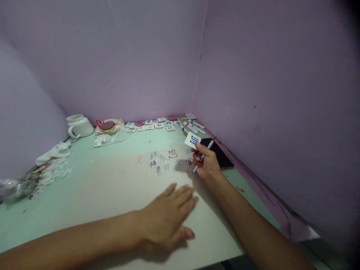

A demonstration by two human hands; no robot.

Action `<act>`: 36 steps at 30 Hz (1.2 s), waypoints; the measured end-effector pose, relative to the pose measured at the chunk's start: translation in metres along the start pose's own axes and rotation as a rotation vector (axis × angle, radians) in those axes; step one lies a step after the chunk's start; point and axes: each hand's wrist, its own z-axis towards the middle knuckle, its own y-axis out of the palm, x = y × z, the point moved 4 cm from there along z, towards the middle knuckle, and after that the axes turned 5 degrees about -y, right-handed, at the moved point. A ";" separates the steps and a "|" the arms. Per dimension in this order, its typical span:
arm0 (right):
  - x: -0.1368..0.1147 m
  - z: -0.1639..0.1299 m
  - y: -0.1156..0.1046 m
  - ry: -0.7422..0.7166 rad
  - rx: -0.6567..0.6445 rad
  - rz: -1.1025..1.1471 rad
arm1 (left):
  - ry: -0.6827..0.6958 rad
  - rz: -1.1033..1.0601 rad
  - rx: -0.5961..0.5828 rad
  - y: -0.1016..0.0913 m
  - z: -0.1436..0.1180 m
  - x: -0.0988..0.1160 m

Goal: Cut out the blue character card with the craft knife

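My right hand [208, 163] pinches a small white card [192, 140] with a blue character on it. The same hand also grips a thin white marker pen [210, 144], tilted across the fingers. Palm down over the lower middle of a large pale sheet [112, 187], my left hand [168, 219] has its fingers stretched out and holds nothing; whether it touches the sheet I cannot tell. Handwritten characters [171, 152] in blue, purple and orange stand on the sheet beyond my left hand. Part of them is hidden by my right hand.
Several character cards [159, 126] lie in rows along the back wall, with several markers [194, 127] to their right. A dark flat device [225, 157] lies by the right wall. At left are a white jug [80, 125], a round tin [108, 126] on plastic and paper scraps [54, 174].
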 end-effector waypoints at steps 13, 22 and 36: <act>-0.008 -0.003 0.002 -0.051 -0.005 0.006 | -0.435 0.195 0.095 -0.036 0.014 -0.105; -0.018 -0.009 0.003 -0.111 -0.051 -0.017 | -0.236 0.077 0.080 -0.002 0.063 -0.032; 0.012 -0.012 0.007 -0.034 -0.094 -0.115 | -0.820 0.178 0.449 -0.062 -0.069 -0.208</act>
